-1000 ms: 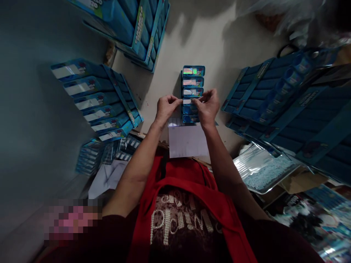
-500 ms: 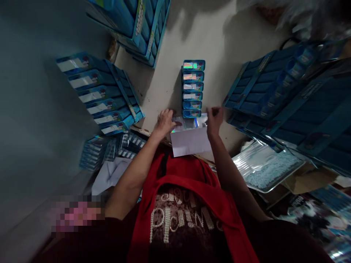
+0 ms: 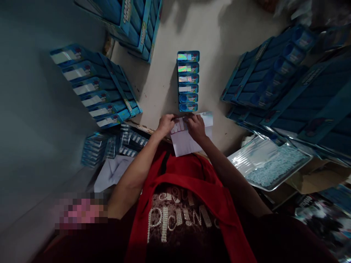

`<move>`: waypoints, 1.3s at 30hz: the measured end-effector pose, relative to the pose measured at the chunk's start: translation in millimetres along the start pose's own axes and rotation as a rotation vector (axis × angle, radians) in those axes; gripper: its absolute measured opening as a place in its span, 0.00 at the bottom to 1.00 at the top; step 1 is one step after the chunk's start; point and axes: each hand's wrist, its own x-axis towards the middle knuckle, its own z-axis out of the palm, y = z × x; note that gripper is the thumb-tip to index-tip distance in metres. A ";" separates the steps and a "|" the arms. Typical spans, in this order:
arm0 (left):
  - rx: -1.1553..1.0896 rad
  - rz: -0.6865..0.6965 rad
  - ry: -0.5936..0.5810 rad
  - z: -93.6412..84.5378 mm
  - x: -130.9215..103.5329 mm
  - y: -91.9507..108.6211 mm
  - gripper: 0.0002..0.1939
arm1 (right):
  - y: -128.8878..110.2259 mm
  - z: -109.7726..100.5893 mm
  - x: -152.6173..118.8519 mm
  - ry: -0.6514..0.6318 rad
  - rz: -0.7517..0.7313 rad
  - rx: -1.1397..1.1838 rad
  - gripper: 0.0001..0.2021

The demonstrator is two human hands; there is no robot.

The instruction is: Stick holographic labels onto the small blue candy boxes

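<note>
A white sheet (image 3: 186, 143) with a shiny sticker strip (image 3: 207, 119) along its far side lies at the table's near edge. My left hand (image 3: 166, 125) is at the sheet's far left corner, fingers closed, pinching at its edge. On the strip's far edge, near its middle, rests my right hand (image 3: 195, 126), its fingers bent together; what lies between them is too small to tell. Just beyond both hands stands a row of blue boxes (image 3: 188, 81). The farther boxes carry shiny or white stickers, while the two nearest show bare round blue ends.
Stacked blue boxes stand at the left (image 3: 95, 86), the far left (image 3: 137, 27) and the right (image 3: 263, 73). A clear tray (image 3: 270, 160) holding pale blue bits sits at the lower right, beside an open cardboard box (image 3: 318, 175). Crumpled white paper (image 3: 112, 171) lies at the lower left.
My right hand has moved left from the sheet's right end to the strip's middle. My left hand has closed at the left corner. The view has shifted slightly.
</note>
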 end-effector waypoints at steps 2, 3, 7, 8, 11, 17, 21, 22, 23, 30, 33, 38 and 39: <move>-0.083 -0.036 -0.005 2.5 0.5 -2.2 0.13 | -4.4 4.0 2.6 -0.029 -0.038 -0.008 0.21; -0.125 -0.063 -0.010 4.3 0.8 -3.5 0.13 | -5.0 6.4 1.7 -0.039 -0.047 -0.008 0.22; -0.284 -0.177 -0.009 10.8 1.0 -7.8 0.12 | -0.9 13.5 -12.0 -0.088 -0.096 0.017 0.26; -0.295 -0.193 0.003 11.2 0.7 -7.7 0.12 | 0.3 14.1 -16.6 -0.110 -0.115 0.029 0.27; -0.211 -0.216 0.054 8.4 -0.4 -3.6 0.11 | -0.5 11.8 -30.3 -0.175 -0.153 0.048 0.25; 0.111 -0.101 0.141 2.2 -1.0 9.9 0.12 | -29.5 -21.8 -61.1 -0.100 0.025 0.097 0.10; 0.148 -0.002 0.395 -0.2 -14.0 18.5 0.13 | -59.7 -68.6 -64.0 0.055 0.249 0.483 0.08; 0.091 -0.001 0.474 -2.4 -19.3 21.3 0.12 | -65.5 -80.3 -59.0 0.089 0.320 0.593 0.08; -0.005 -0.012 0.525 -5.4 -25.0 24.5 0.11 | -69.9 -90.7 -51.6 0.112 0.383 0.694 0.09; -0.911 -0.097 0.065 -28.5 -44.0 45.8 0.42 | -68.2 -103.1 14.1 0.211 0.555 1.117 0.17; -0.896 -0.091 0.150 -28.3 -37.6 49.6 0.36 | -62.1 -89.5 27.3 0.207 0.576 1.133 0.19; -0.821 -0.120 0.270 -27.3 -20.2 54.5 0.27 | -55.6 -79.0 44.8 0.281 0.607 1.037 0.20; -0.789 -0.108 0.299 -28.3 -16.0 55.7 0.25 | -54.1 -78.6 50.0 0.304 0.600 0.998 0.20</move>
